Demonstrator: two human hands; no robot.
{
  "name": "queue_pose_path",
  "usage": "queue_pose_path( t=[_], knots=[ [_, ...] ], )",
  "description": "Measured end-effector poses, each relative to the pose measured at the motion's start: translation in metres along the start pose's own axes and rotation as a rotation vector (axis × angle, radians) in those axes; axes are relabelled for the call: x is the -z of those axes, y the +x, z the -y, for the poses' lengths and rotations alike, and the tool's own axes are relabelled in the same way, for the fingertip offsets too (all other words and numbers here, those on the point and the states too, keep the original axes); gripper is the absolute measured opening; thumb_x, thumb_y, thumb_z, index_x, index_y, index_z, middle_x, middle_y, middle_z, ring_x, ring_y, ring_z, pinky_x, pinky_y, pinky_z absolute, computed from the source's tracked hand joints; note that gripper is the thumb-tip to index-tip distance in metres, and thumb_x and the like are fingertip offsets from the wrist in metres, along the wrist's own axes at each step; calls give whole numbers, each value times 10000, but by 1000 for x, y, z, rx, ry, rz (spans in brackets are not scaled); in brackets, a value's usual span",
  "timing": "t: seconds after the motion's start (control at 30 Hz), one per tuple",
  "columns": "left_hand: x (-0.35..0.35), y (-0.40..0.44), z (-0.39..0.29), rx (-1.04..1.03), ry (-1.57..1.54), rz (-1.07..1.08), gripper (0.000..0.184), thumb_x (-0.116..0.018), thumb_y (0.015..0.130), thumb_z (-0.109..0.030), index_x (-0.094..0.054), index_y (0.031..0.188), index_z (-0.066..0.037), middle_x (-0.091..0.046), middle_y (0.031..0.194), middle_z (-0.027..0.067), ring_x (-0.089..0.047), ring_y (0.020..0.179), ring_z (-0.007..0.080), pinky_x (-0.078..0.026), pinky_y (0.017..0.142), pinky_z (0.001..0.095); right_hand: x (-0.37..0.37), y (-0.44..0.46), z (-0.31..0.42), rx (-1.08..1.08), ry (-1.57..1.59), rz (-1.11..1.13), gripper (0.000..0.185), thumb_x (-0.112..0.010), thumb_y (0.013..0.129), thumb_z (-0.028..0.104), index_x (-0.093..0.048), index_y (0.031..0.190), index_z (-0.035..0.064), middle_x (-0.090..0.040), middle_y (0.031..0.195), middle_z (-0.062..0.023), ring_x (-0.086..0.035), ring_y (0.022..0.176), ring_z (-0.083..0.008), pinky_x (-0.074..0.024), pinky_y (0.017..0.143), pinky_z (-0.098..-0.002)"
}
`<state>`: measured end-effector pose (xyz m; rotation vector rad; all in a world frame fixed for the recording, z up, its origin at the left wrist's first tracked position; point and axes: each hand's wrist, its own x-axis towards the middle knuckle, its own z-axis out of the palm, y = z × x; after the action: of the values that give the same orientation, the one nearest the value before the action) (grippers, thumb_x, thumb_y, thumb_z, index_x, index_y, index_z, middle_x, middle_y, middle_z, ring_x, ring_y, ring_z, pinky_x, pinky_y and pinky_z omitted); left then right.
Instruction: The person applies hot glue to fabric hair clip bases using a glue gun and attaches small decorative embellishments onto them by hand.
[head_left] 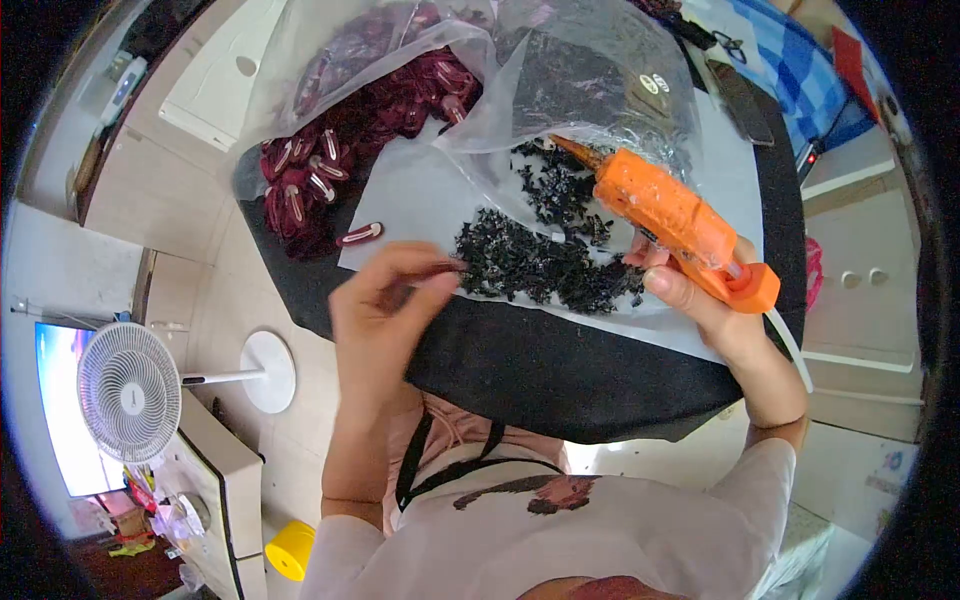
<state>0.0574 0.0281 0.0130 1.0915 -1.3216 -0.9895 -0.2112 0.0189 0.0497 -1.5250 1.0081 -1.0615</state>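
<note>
My right hand [705,305] is wrapped around an orange hot glue gun [665,205], whose dark-stained nozzle points up and left over the table. Slightly blurred, my left hand [385,315] pinches a thin dark red piece [445,267] at its fingertips; its kind is hidden. Just right of those fingers, a heap of small black pieces [540,260] lies on white paper [405,190]. A single dark red hair clip [360,234] rests on the paper's left edge, above my left hand. Many more dark red clips [310,175] spill from a clear plastic bag [390,45].
Another clear bag [570,90] with dark contents stands behind the black heap. A black cloth [560,370] covers the table. The glue gun's white cord [790,345] hangs past my right forearm. A white fan [130,395] stands at left, near a yellow stool [290,550].
</note>
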Motion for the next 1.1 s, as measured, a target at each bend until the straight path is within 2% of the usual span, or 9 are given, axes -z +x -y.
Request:
queue_pose_path(
  t=[0.07, 0.13, 0.17, 0.3, 0.4, 0.6, 0.7, 0.8, 1.1],
  knots=[
    [-24, 1, -6, 177, -204, 140, 132, -600, 833, -25, -620, 944, 43, -650, 892, 88, -611, 823, 144, -465, 776, 248, -3, -2, 7, -104, 31, -37, 232, -715, 755, 158, -569, 887, 34, -582, 910, -80, -538, 717, -121, -450, 653, -242],
    [-43, 4, -1, 368, -505, 271, 152, -566, 865, -52, -609, 978, 41, -649, 928, 121, -618, 864, 154, -469, 796, 257, -5, -1, 9, -128, 61, -75, 215, -702, 769, 158, -570, 891, 39, -583, 912, -68, -507, 686, -88, -408, 592, -212],
    [-52, 4, 1, 403, -541, 324, 196, -551, 880, -74, -578, 1040, 36, -644, 942, 131, -619, 885, 165, -472, 813, 268, -6, -1, 9, -141, 76, -98, 207, -695, 776, 157, -570, 893, 41, -584, 913, -62, -492, 670, -71, -387, 562, -197],
    [-70, 7, -6, 414, -642, 376, 245, -534, 884, -48, -517, 1111, 43, -624, 1009, 136, -610, 953, 193, -475, 859, 300, -6, 3, 9, -229, 142, -105, 211, -700, 776, 165, -581, 901, 44, -593, 868, -33, -473, 642, -33, -339, 488, -173],
    [-78, 6, -9, 357, -617, 338, 245, -527, 878, -13, -507, 1112, 58, -616, 1043, 141, -604, 973, 194, -465, 889, 302, -2, 1, 3, -314, 87, -95, 201, -697, 777, 152, -582, 906, 48, -597, 837, -19, -492, 646, -37, -364, 510, -178],
    [-86, 5, -6, 255, -581, 342, 261, -535, 862, 27, -497, 1116, 71, -600, 1095, 149, -593, 986, 171, -455, 892, 279, -1, 1, -1, -281, 47, -62, 202, -692, 777, 140, -580, 913, 41, -608, 815, -23, -556, 685, -77, -421, 597, -205],
    [-90, 5, -5, 285, -566, 326, 264, -548, 854, 32, -502, 1112, 65, -612, 1069, 140, -594, 970, 152, -458, 873, 262, -2, 1, 4, -274, 60, -61, 214, -693, 773, 131, -578, 924, 32, -613, 825, -30, -577, 713, -90, -427, 604, -210],
    [-92, 4, -4, 277, -522, 298, 255, -543, 832, 61, -510, 1085, 63, -607, 1068, 160, -612, 925, 185, -491, 859, 311, -1, 0, -2, -276, 54, -79, 228, -698, 768, 127, -574, 931, 27, -618, 835, -34, -590, 733, -92, -431, 601, -208],
    [-94, 3, -4, 282, -562, 293, 236, -554, 818, 62, -515, 1051, 55, -605, 1068, 172, -621, 917, 205, -500, 849, 329, 1, -1, -3, -304, 68, -68, 272, -694, 758, 104, -565, 979, 12, -624, 892, -63, -605, 738, -109, -458, 627, -224]
  ],
)
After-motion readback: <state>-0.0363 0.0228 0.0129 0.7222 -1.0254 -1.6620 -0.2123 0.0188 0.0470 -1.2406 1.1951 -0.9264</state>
